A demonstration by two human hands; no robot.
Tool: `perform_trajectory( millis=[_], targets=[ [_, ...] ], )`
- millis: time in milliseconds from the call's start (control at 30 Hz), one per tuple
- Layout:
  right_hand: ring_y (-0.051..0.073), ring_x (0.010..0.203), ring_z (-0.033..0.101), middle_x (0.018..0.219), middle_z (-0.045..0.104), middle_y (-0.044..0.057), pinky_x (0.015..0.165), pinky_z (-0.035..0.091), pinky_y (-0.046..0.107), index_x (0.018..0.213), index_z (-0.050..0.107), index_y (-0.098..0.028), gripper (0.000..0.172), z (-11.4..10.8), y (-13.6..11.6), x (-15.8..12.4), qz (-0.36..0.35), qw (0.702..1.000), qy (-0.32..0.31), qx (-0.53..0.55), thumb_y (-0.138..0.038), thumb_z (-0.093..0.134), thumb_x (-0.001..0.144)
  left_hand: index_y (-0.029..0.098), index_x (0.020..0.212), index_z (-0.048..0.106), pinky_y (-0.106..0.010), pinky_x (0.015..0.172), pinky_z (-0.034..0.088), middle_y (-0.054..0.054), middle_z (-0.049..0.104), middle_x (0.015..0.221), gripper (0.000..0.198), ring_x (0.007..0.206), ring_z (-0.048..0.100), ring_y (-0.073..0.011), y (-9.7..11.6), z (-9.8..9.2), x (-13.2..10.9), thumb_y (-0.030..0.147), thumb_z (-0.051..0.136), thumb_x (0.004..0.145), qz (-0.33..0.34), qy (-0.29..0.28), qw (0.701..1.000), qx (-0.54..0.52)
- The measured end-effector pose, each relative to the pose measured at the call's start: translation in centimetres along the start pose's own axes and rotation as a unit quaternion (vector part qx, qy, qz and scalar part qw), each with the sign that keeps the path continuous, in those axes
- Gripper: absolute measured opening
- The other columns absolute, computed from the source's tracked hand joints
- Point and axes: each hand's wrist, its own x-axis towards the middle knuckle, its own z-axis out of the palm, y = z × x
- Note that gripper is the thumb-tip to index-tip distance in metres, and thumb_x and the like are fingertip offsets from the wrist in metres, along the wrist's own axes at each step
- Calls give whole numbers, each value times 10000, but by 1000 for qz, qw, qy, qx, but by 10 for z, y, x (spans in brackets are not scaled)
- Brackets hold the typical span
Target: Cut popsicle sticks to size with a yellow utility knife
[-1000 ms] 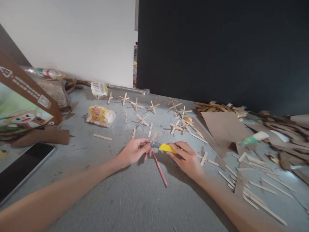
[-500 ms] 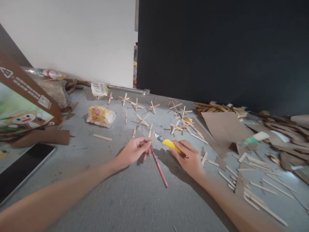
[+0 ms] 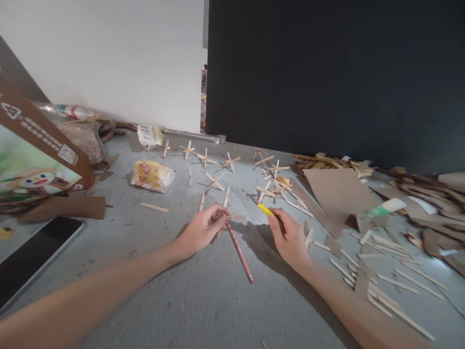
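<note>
Pinched in my left hand is a short wooden craft stick, its free end pointing right. A red patterned pencil lies on the table with its tip by my left fingers; whether they touch it I cannot tell. My right hand is closed around a yellow utility knife, its blade pointing up and to the left, apart from the stick. Beyond my hands stand several crossed craft-stick pieces, one of them a star shape. Two flat sticks, one of them this stick, lie just past my left hand.
A phone and a printed carton are at the left. A yellow plastic packet lies behind. Loose craft sticks, cardboard and a glue stick cover the right side. A black panel stands at the back.
My right hand has turned the knife and drawn it away to the right, off the stick. The stick in my left hand has tipped from upright to nearly level.
</note>
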Motion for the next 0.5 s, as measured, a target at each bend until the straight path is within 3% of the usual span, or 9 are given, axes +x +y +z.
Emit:
perform_trajectory(
  millis=[300, 500],
  targets=[
    [234, 865, 737, 1020, 771, 95, 732, 572, 330, 1162, 648, -218, 294, -3, 1, -3, -8, 997, -75, 26, -432, 479, 1054, 176, 961, 618, -215, 490, 384, 47, 554, 605, 188, 494, 493, -103, -1, 0, -1, 359, 603, 922, -3, -6, 1000, 4],
    [204, 716, 702, 827, 754, 40, 658, 545, 302, 946, 689, -228, 204, 3, -13, 1, 20, 980, -185, 66, -419, 619, 957, 190, 915, 664, -234, 586, 448, -8, 681, 759, 109, 608, 582, -125, 0, 1, -3, 277, 603, 891, 24, -17, 998, 62]
  ],
)
